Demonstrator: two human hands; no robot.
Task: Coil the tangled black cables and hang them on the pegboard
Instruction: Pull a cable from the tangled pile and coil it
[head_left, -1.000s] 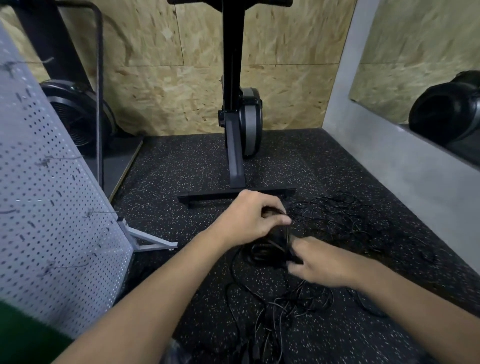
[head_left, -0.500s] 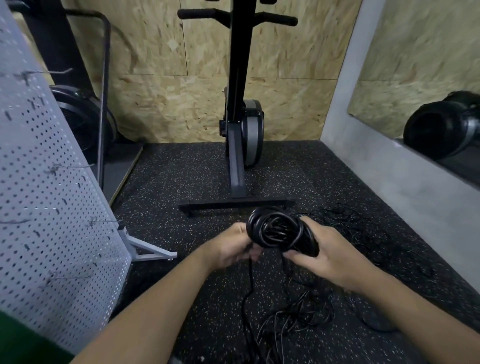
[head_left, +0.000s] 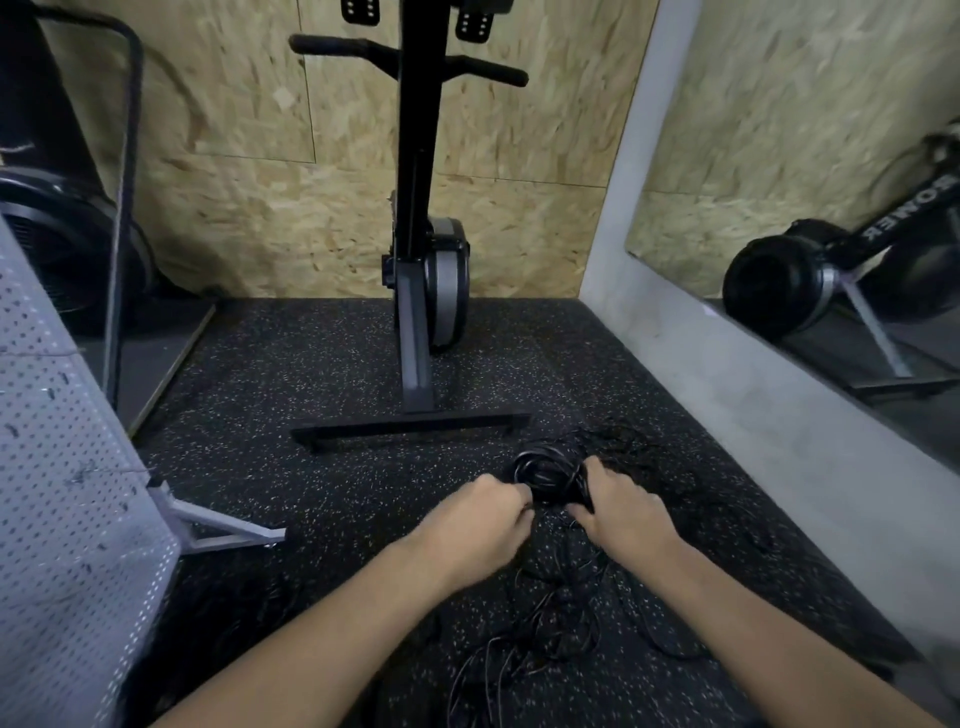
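Black cable wound into a thick round coil (head_left: 546, 474) sits low at centre frame, just above the floor (head_left: 311, 374) and between the two hands. The right hand (head_left: 621, 512) grips the coil's right side, its fingers (head_left: 586, 500) curled round the bundled loops. The left hand (head_left: 478, 519) touches the coil's lower left rim with its fingers curled; blur hides whether they pinch a strand. Below the hands, loose cables (head_left: 545, 639) lie in a thin, tangled heap on the floor, and more strands spread to the right of the coil. Just beyond the coil, the flat base bar of a black and grey exercise machine (head_left: 415, 312) crosses the floor, its post rising to the top of the frame. The pegboard (head_left: 67, 519), pale grey and perforated, leans along the left edge on an angled metal foot, well apart from the coil. Speckled black rubber covers the floor; the back wall (head_left: 260, 197) is rough chipboard, and a mirror (head_left: 805, 156) fills the upper right.
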